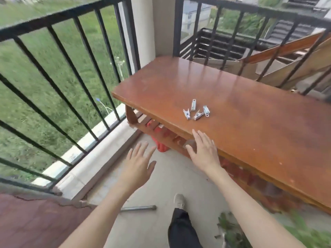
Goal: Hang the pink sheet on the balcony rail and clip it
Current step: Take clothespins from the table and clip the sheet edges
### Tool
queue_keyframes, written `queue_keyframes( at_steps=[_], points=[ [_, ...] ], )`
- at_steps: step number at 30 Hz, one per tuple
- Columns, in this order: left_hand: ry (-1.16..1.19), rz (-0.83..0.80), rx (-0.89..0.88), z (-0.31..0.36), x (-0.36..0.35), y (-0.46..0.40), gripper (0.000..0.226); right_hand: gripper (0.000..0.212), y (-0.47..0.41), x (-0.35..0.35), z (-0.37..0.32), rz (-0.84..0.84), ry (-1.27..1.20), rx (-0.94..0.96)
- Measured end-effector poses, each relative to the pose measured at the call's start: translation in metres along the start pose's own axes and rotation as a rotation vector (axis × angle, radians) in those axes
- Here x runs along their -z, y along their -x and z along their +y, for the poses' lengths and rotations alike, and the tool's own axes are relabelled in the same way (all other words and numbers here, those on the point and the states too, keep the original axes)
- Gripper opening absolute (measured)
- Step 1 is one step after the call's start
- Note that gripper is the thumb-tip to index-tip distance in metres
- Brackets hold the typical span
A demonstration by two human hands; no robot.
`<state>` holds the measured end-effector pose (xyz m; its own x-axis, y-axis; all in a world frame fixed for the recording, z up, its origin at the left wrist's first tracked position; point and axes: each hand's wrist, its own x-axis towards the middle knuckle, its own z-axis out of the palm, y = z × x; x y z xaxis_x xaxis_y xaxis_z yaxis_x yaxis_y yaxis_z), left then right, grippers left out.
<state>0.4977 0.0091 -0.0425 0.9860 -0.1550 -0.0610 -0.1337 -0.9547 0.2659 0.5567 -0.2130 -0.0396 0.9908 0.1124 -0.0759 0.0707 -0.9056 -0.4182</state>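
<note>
Head view shows both hands held out with fingers spread apart, holding nothing: the left hand (138,164) over the floor, the right hand (203,152) at the near edge of the wooden surface (250,111). Just beyond the right fingertips lie 4 small metal clips (196,112) in a loose cluster. The pink sheet is not in view, and the balcony rail (59,18) stands bare beyond the left hand. The clips look light, stiff and springy; pinching each by its tail ends should open it.
</note>
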Motion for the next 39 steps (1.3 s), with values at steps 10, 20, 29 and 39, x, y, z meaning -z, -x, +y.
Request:
queue_keyframes(
  at_steps=[10, 20, 29, 39],
  points=[
    [-0.017, -0.138, -0.024, 0.053, -0.034, -0.207, 0.053, 0.056, -0.166, 0.02, 0.093, -0.124, 0.012, -0.104],
    [-0.066, -0.346, 0.025, 0.058, -0.113, -0.29, 0.056, 0.047, -0.243, -0.019, 0.142, -0.119, -0.138, -0.363],
    [0.005, -0.347, 0.069, 0.051, -0.128, -0.284, 0.067, 0.024, -0.271, -0.038, 0.146, -0.078, -0.275, -0.509],
    [0.091, -0.398, 0.081, 0.051, -0.118, -0.286, 0.066, 0.017, -0.257, -0.021, 0.139, -0.041, -0.388, -0.546]
  ],
)
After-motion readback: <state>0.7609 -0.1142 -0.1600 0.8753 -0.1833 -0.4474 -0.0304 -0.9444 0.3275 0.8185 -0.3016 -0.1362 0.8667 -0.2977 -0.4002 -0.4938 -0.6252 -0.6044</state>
